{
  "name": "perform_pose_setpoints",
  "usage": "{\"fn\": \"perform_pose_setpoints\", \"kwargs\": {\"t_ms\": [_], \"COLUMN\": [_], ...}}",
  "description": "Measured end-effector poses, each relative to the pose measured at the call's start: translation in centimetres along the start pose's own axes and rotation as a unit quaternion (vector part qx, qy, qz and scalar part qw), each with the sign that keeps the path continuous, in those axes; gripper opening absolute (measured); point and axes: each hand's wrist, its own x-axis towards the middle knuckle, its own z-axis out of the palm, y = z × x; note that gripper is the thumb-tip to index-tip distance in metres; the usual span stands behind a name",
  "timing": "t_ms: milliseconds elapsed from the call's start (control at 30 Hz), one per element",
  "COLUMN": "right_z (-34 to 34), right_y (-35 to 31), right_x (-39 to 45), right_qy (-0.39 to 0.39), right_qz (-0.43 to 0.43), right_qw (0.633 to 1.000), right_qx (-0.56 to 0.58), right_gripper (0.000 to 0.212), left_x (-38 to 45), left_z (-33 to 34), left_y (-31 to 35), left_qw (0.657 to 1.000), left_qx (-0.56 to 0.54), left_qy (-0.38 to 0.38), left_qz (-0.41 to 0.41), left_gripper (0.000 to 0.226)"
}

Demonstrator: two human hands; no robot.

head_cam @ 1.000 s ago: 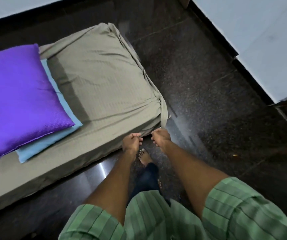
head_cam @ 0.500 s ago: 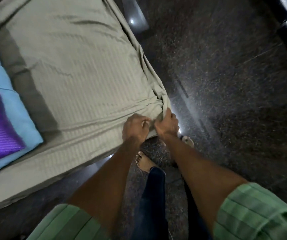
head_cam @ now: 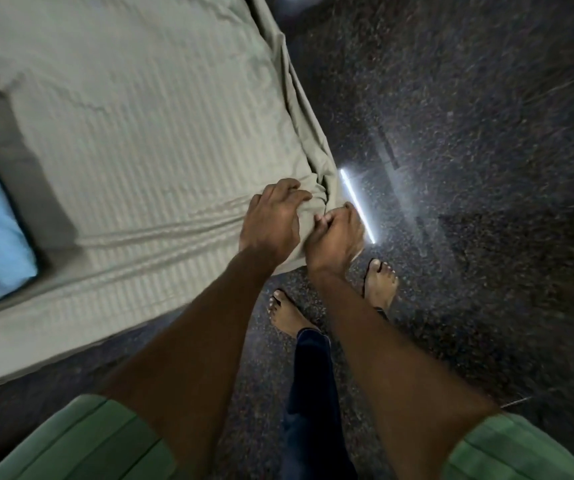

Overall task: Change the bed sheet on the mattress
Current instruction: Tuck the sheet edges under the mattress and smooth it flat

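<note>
Grey-green bed sheet (head_cam: 133, 126) bunches at the mattress corner, clamped in both hands' grip: left hand (head_cam: 271, 223), right hand (head_cam: 335, 237).

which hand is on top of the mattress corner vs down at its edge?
The left hand lies on top of the olive bed sheet at the corner; the right hand is lower, gripping bunched sheet at the corner's edge.

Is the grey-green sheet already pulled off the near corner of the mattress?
No: the sheet still covers that corner, bunched where the left hand and right hand grip it.
</note>
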Motion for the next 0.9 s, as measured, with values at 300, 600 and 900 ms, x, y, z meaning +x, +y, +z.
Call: {"fn": "perform_pose_setpoints", "kwargs": {"t_ms": [300, 600, 900], "right_z": [-2.1, -3.8, -3.9], "right_y": [-2.9, 0.4, 1.2], "right_x": [0.2, -5.9, -5.0], "right_qy": [-0.093, -0.117, -0.114], "right_qz": [0.045, -0.173, -0.083], "right_qw": [0.934, 0.974, 0.986], "right_qx": [0.343, -0.091, -0.088], "right_gripper": [0.044, 0.069, 0.061], "left_x": [0.5, -1.3, -1.7], "left_z": [-0.5, -0.2, -0.9], "left_y": [0.6, -0.6, -2.2], "left_qw": [0.975, 0.992, 0.995], "left_qx": [-0.164, -0.102, -0.040], "left_qy": [0.114, 0.036, -0.035], "left_qz": [-0.098, -0.066, 0.085], "left_gripper": [0.031, 0.031, 0.046]}}
